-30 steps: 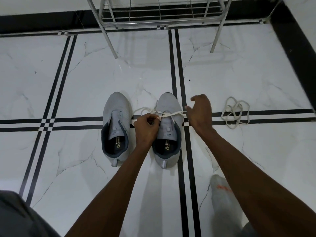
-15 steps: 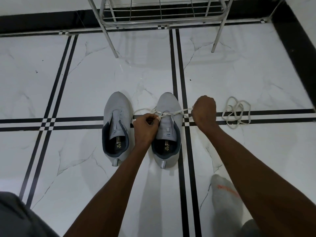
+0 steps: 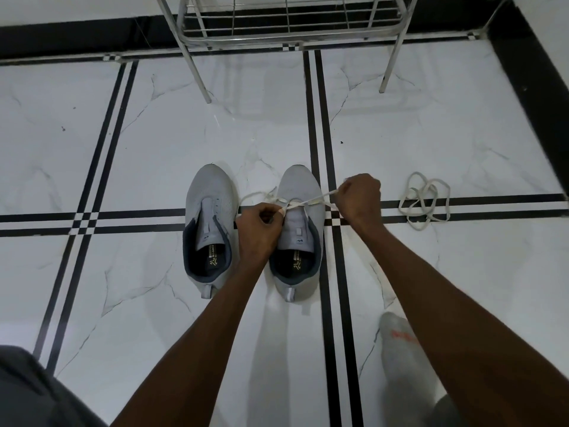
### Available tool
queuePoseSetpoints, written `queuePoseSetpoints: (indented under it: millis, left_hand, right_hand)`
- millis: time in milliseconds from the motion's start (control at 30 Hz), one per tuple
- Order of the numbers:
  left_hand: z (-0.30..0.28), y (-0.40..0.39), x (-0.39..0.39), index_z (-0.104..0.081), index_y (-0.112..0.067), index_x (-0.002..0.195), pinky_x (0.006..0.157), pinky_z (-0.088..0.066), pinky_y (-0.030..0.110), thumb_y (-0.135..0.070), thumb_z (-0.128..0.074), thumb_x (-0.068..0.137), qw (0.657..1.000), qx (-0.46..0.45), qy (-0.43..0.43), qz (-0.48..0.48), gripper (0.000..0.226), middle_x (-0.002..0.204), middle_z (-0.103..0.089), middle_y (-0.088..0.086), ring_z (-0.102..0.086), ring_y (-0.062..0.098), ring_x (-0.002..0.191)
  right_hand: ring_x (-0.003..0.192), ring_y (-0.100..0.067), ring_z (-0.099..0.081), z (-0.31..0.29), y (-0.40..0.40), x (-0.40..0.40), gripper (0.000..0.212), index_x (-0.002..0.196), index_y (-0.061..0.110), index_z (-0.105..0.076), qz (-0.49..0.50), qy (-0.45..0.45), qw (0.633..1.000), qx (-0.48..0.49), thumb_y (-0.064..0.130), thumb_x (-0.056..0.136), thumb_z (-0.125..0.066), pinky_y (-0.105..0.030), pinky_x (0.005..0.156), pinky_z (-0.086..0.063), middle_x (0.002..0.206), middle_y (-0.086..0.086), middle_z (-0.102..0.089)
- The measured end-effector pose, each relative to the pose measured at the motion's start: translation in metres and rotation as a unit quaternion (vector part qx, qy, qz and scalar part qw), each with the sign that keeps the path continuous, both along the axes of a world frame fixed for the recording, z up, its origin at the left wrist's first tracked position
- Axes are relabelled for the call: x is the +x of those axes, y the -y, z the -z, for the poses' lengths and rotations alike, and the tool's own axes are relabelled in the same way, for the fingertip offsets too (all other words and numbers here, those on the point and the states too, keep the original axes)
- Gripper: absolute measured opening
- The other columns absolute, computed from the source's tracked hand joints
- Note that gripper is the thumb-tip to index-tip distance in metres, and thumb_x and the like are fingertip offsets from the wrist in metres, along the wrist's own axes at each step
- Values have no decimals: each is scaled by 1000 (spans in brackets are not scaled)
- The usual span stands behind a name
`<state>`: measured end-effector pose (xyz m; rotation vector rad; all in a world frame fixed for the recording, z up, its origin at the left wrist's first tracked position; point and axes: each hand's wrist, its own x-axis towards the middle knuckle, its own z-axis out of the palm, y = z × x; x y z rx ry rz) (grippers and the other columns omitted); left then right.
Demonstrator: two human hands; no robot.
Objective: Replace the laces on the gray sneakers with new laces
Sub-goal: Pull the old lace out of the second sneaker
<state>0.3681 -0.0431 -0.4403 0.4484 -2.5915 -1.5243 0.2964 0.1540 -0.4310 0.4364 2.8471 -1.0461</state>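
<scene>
Two gray sneakers stand side by side on the white tiled floor, toes pointing away. The left sneaker point(image 3: 209, 211) has no lace. A white lace point(image 3: 311, 202) runs across the front eyelets of the right sneaker point(image 3: 297, 186). My left hand point(image 3: 258, 232) pinches one end of that lace at the shoe's left edge. My right hand point(image 3: 360, 198) grips the other end in a fist, just right of the shoe, and the lace is stretched between them. A second white lace point(image 3: 423, 200) lies in a loose heap on the floor further right.
A metal shoe rack point(image 3: 286, 29) stands at the back, its legs point(image 3: 197, 69) on the floor beyond the sneakers. My foot in a gray sock point(image 3: 400, 349) rests at the lower right. A black border runs along the wall.
My right hand closed from spread fingers into a fist on the lace end and drew it out to the right, tightening the lace. My left hand stayed put.
</scene>
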Motion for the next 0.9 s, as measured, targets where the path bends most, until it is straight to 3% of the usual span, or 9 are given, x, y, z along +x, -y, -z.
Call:
queuePoseSetpoints:
  millis: [67, 133, 300, 400, 500, 600, 733, 833, 900]
  left_hand:
    - [0, -1, -1, -79, -6, 96, 72, -47, 2, -16, -74, 90, 1000, 0, 2, -1, 12, 87, -76, -1, -66, -5, 79]
    - [-2, -2, -1, -79, -6, 96, 72, -46, 2, -15, -74, 90, 1000, -1, 1, -1, 12, 86, -75, -1, -65, -6, 78]
    - [-2, -3, -1, -80, -9, 96, 73, -48, 3, -17, -74, 90, 1000, -9, -3, 12, 11, 87, -76, -3, -67, -5, 79]
    - [0, -1, 1, -80, -9, 96, 73, -48, 3, -17, -74, 90, 1000, -13, 0, -2, 12, 88, -77, -2, -68, -1, 79]
    - [1, 2, 4, -80, -9, 95, 73, -47, 3, -16, -74, 89, 1000, -13, -1, -25, 11, 87, -77, -1, -69, 4, 79]
    - [-1, -3, 2, -79, -9, 96, 75, -50, 8, -18, -75, 89, 1000, -4, 1, -6, 12, 88, -76, -2, -69, 3, 81]
    - [-2, -6, 7, -79, -8, 94, 74, -50, 9, -13, -72, 90, 1000, -9, 6, -10, 10, 85, -74, -3, -68, 1, 78]
    - [4, 6, 9, -79, -13, 88, 75, -55, 22, -17, -71, 88, 999, -40, 10, -31, 9, 82, -76, -3, -71, 9, 78]
    - [3, 8, 8, -80, -16, 86, 76, -57, 23, -22, -73, 87, 999, -39, 15, -35, 9, 80, -75, -7, -70, 5, 77]
  right_hand:
    - [102, -31, -65, -7, 2, 2, 23, 103, -10, -71, -62, -41, 997, -3, 1, 82, -72, -33, 83, -50, 108, -21, -69]
    - [106, -24, -61, -9, 15, 7, 37, 110, 2, -72, -125, -75, 989, -36, 15, 77, -82, -30, 94, -47, 115, -14, -67]
    - [90, -18, -63, 2, 51, 18, 14, 88, 12, -80, -241, -21, 970, -32, 24, 80, -80, -33, 83, -51, 94, -5, -71]
    - [78, -19, -66, 10, 47, 13, 18, 82, 8, -78, -146, -28, 989, 3, 21, 86, -67, -29, 73, -54, 85, -7, -72]
    - [71, -16, -66, 10, 11, 1, 20, 86, 1, -75, -4, -27, 1000, 0, 20, 88, -66, -9, 62, -43, 82, -7, -74]
    - [70, -26, -66, 3, -2, 0, 22, 80, 0, -75, -2, -35, 999, 12, 18, 89, -66, -28, 64, -52, 75, -13, -72]
    - [84, -36, -68, -5, -26, -3, 23, 83, -7, -71, 126, -47, 990, 33, 8, 88, -55, -25, 66, -39, 86, -22, -72]
    - [89, -35, -70, -4, -52, -8, 24, 84, -6, -74, 81, -48, 995, 45, 9, 90, -55, -30, 74, -49, 90, -20, -74]
    - [101, -32, -69, -3, -46, -3, 26, 100, -2, -75, 27, -43, 999, 0, 20, 90, -67, -35, 92, -51, 106, -18, -74]
